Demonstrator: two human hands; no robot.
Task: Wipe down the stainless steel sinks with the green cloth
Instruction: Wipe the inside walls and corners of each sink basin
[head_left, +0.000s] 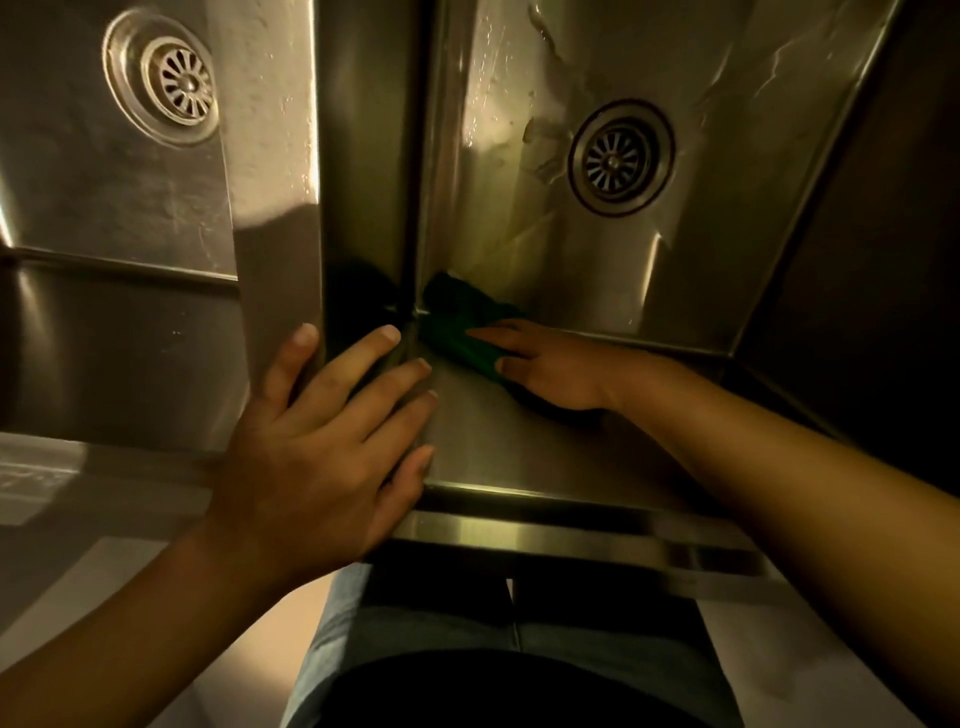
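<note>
The right hand (550, 366) lies flat, fingers extended, pressing the green cloth (460, 325) into the near left corner of the right sink (691, 270); the left hand (332, 441) rests spread, holding nothing, on the divider (283, 291); best to keep firm palm pressure, working the cloth into the corner seam, then in overlapping strokes toward the drain (621, 158).

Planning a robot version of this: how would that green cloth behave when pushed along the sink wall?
The green cloth looks bunched under the right hand, so probably floppy and light. The sink shows wet streaks, so it likely slides easily.
</note>
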